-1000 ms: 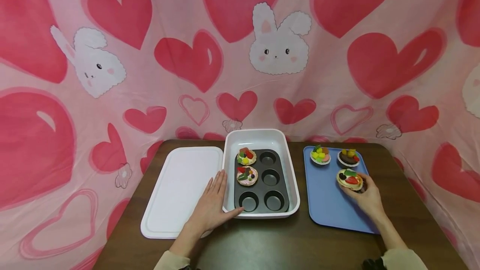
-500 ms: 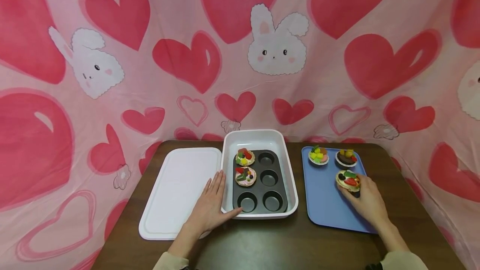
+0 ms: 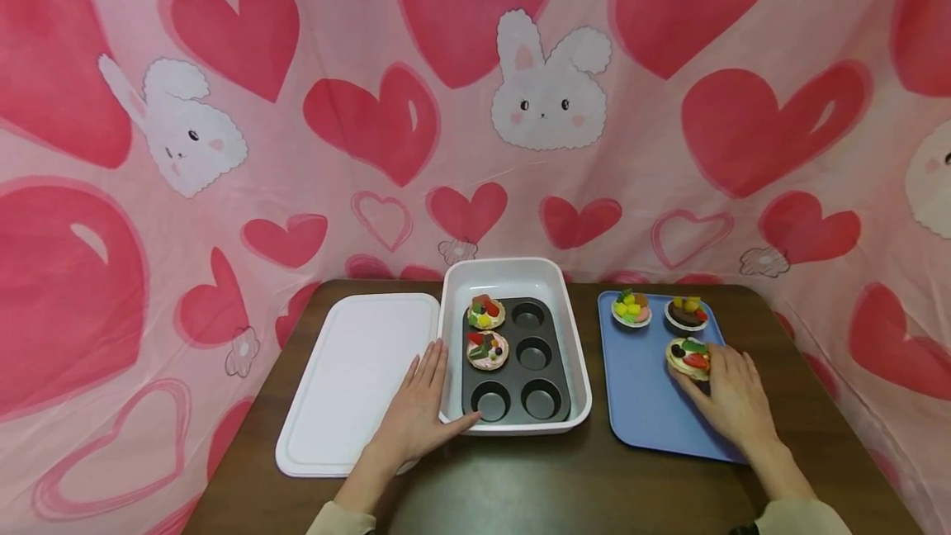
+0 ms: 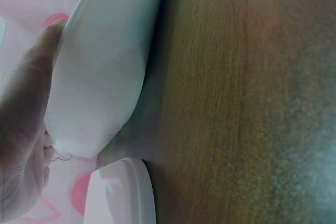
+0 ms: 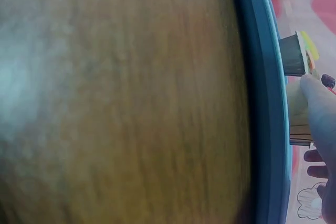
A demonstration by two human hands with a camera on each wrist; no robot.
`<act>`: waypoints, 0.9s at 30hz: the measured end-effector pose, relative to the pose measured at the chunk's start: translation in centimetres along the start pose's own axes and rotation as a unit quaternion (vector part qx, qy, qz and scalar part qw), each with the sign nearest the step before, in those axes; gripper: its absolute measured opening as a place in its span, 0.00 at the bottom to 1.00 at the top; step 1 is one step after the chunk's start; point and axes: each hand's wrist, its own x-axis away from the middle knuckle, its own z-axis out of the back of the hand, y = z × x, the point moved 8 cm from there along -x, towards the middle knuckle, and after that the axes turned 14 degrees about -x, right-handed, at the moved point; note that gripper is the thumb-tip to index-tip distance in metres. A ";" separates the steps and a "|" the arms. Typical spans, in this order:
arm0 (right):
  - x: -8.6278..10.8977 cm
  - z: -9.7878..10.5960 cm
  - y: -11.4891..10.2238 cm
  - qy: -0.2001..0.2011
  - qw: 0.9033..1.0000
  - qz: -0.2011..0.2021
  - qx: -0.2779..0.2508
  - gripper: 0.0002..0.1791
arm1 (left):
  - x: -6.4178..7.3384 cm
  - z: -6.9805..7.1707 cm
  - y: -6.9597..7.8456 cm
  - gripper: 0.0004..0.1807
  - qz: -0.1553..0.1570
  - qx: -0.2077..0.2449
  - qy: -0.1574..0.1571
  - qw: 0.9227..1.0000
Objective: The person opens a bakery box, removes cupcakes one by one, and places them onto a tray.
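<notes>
In the head view my left hand [image 3: 419,407] lies with straight fingers along the left rim of a white bin [image 3: 576,370], its thumb over the front left corner. Inside the bin is a dark muffin pan [image 3: 514,386]. Two fruit-topped tarts, one white-creamed [image 3: 485,313] and one pink-creamed [image 3: 487,351], sit in its left column, in the back and middle cups. My right hand [image 3: 731,395] grips a fruit tart [image 3: 688,359] over the blue tray [image 3: 642,411], thumb at the front and fingers at the right side. The right wrist view shows the tart's pale side [image 5: 297,107] behind the thumb.
Two more cupcakes, one with yellow fruit [image 3: 631,309] and one chocolate [image 3: 685,314], stand at the tray's back. A white lid [image 3: 357,378] lies left of the bin on the brown table [image 3: 535,477]. A pink heart-patterned cloth [image 3: 475,163] hangs behind.
My right hand has turned slightly, its fingers coming further over the tart's right side. The tart stays at about the same spot on the tray. The left hand has not moved.
</notes>
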 end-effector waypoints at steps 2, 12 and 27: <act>0.0 0.1 -0.1 0.001 1.000 0.004 0.008 0.46 | 0.0 0.0 0.0 0.69 0.001 0.000 0.000 1.000; -0.2 0.4 -0.4 -0.001 1.000 -0.004 0.008 0.53 | -0.1 0.0 0.0 0.69 0.000 -0.004 0.001 1.000; -3.2 0.3 -7.2 -0.002 0.995 0.088 -0.039 0.55 | 0.0 -0.1 -0.1 0.70 0.009 0.002 -0.014 1.000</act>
